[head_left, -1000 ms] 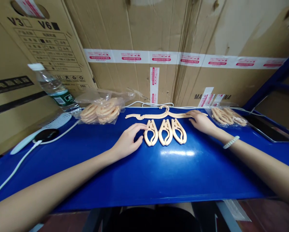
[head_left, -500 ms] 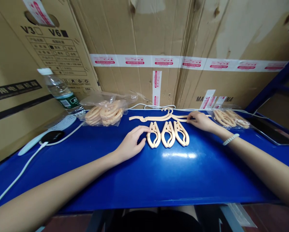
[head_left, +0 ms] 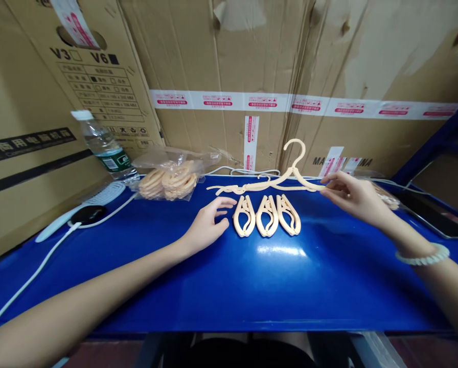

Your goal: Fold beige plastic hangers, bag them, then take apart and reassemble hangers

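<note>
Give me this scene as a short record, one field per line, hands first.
left hand: open, palm down on the blue table, by the leftmost folded hanger; contact unclear
right hand: fingers pinch one end of the raised hanger, hook upright
row: three folded hangers side by side
behind: flat hanger, bag of hangers, water bottle, cardboard boxes

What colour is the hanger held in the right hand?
Pale peach; the hanger in the right hand shows best in the head view.
</note>
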Motion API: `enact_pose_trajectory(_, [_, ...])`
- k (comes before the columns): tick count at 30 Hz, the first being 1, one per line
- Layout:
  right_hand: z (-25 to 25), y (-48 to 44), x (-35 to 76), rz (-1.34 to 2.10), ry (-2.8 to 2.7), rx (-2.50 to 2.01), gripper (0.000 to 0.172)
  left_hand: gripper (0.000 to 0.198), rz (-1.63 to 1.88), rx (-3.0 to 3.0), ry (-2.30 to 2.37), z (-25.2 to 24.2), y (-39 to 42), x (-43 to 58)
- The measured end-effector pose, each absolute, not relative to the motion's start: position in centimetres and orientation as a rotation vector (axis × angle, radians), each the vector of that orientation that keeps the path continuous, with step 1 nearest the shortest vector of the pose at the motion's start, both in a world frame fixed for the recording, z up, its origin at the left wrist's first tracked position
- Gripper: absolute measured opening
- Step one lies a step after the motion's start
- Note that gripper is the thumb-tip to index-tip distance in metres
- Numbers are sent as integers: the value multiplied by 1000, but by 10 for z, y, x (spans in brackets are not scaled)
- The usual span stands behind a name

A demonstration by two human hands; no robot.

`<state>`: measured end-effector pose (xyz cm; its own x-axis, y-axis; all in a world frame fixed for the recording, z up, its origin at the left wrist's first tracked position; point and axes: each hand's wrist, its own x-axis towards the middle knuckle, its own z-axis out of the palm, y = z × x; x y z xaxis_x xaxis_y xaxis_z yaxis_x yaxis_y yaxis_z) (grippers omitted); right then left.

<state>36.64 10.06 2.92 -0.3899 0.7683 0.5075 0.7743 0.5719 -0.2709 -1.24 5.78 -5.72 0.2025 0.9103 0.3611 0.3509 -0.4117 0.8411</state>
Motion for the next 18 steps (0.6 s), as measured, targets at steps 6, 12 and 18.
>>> enact_pose_trajectory(6, [10,78,356,123,-2210,-1163,30,52,1257,1369,1210,-64,57,-6])
enact_pose_trajectory(12, [-12,74,339,213,-2345,-1086,27,60,1321,1516,1209,-64,48,2])
enact_pose_trajectory(18, [-12,66,334,146,-2364,-1061,26,52,1168,1899,1115,-55,32,10])
